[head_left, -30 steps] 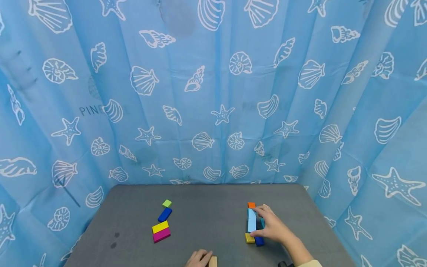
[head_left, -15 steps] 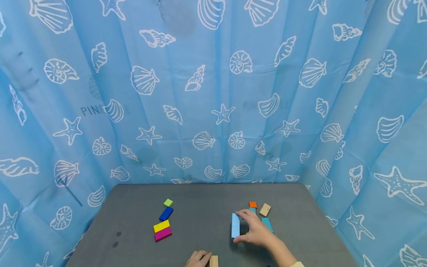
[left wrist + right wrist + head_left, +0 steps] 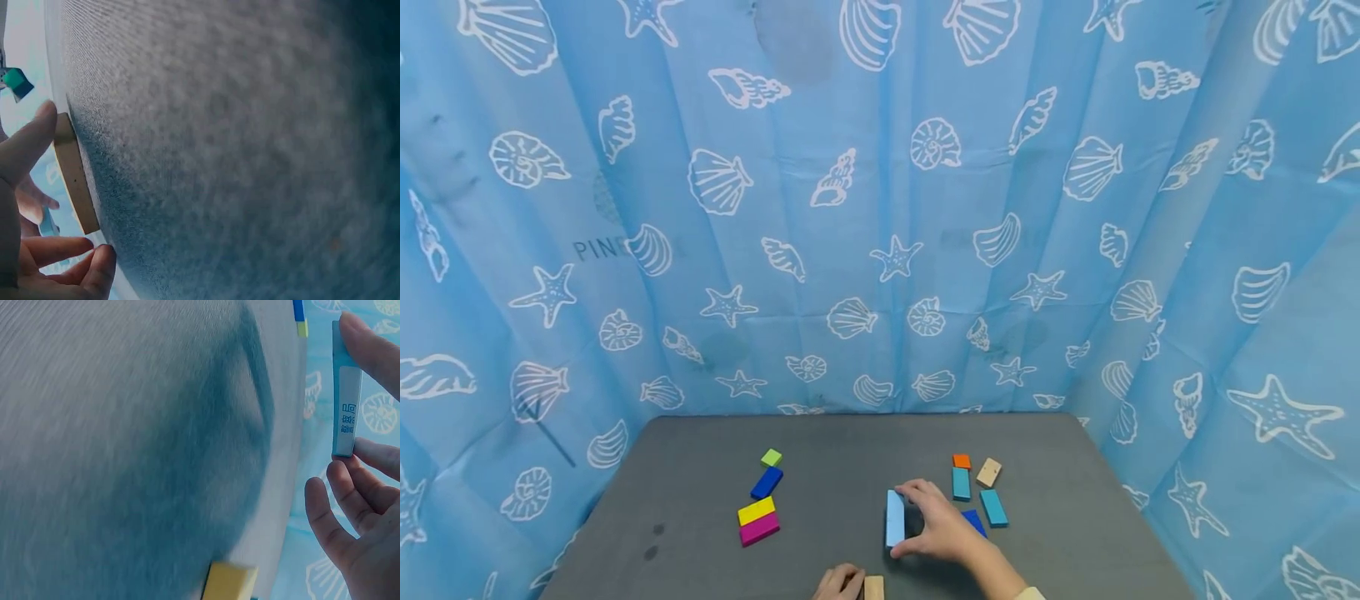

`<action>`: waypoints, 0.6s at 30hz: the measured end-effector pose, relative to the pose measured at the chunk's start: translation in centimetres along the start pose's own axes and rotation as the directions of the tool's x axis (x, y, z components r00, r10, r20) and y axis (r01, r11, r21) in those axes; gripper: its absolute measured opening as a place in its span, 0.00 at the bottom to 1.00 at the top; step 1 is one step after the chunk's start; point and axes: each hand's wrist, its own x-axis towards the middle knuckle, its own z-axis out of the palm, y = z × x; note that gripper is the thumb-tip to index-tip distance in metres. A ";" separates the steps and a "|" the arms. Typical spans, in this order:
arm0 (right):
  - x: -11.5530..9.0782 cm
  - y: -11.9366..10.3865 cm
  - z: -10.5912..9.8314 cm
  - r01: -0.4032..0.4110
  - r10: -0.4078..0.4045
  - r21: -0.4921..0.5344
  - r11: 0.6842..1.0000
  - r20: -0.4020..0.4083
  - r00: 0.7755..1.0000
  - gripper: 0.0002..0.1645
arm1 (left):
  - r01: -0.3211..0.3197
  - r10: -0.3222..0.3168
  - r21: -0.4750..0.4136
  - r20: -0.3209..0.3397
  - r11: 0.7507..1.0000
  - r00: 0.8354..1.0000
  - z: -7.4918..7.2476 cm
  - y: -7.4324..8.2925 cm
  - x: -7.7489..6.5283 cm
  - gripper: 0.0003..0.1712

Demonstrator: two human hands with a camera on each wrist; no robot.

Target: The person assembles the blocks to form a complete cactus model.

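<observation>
My right hand [image 3: 931, 525] pinches a light blue block [image 3: 895, 518] by its two ends, thumb at one and fingers at the other. The right wrist view shows that block [image 3: 347, 406] above the table, with printed characters on its pale side. At the near edge of the head view, my left hand [image 3: 840, 582] is at a plain wooden block [image 3: 874, 588] on the grey table [image 3: 827, 467]. In the left wrist view, the left thumb and fingertips are right at the opposite ends of this wooden block [image 3: 76, 178].
To the left lie lime [image 3: 771, 457], dark blue [image 3: 767, 482], yellow [image 3: 756, 511] and magenta [image 3: 760, 529] blocks. Right of the right hand are orange [image 3: 962, 461], teal [image 3: 994, 507], wooden [image 3: 988, 472] and blue [image 3: 973, 522] blocks. A shell-patterned curtain [image 3: 880, 250] hangs behind.
My right hand has taken the light blue block from the cluster on the right and carried it left, near the left hand. The left hand stays at the wooden block.
</observation>
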 end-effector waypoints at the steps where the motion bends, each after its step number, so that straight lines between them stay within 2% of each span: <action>1: 0.2 -0.2 0.2 0.004 -0.004 0.007 1.000 0.003 1.000 0.53 | -0.004 0.004 0.020 -0.028 1.000 1.000 0.2 0.0 -0.1 0.19; 3: 0.4 -0.4 0.7 0.001 -0.001 0.013 1.000 0.009 1.000 0.53 | -0.007 0.009 0.042 -0.048 0.999 0.999 0.4 -0.1 -0.1 0.18; 8: 0.8 -1.0 1.6 -0.019 0.018 0.026 0.999 0.046 0.999 0.52 | 0.019 -0.016 0.063 -0.051 0.998 0.999 0.7 0.0 -0.1 0.24; 12: 1.1 -1.1 2.1 -0.012 0.010 0.027 1.000 0.085 0.996 0.51 | 0.015 -0.004 0.129 -0.085 0.991 0.996 0.8 0.2 0.0 0.26; 15: 1.2 -0.9 2.5 -0.009 0.005 0.032 0.999 0.104 0.995 0.50 | 0.015 -0.007 0.128 -0.056 0.992 0.998 0.7 0.1 0.0 0.28; 18: 1.3 -0.7 2.9 -0.012 0.007 0.039 0.999 0.124 0.992 0.48 | 0.027 -0.028 0.102 0.004 0.994 1.000 0.4 0.1 0.0 0.28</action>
